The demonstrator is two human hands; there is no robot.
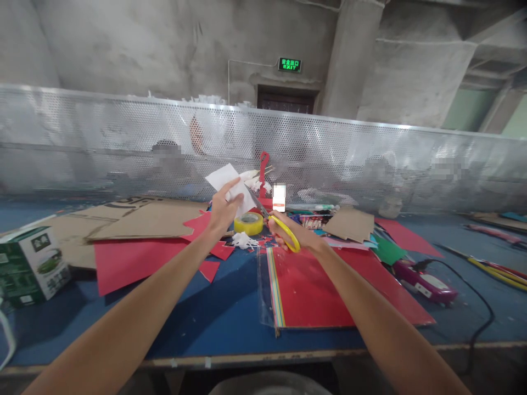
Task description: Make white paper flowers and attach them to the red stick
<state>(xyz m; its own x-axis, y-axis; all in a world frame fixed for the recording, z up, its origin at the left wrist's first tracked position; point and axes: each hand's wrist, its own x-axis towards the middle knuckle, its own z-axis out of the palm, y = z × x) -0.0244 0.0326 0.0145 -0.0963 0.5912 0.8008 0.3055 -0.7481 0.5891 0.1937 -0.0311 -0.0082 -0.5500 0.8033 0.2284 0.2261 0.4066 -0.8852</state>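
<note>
Pinched in my left hand is a piece of white paper, held up above the table. My right hand grips yellow-handled scissors, whose blades reach up and left to the paper's right edge. Whether the blades have paper between them is hard to make out. Below the hands sit a roll of yellow tape and a small heap of white paper scraps. A pack of coloured paper with red on top lies under my right forearm.
Cardboard and red paper cover the left side, beside a green-and-white carton. Behind the hands stands a lit phone. At right are a purple device with a black cable and yellow-handled pliers. A perforated metal screen borders the back.
</note>
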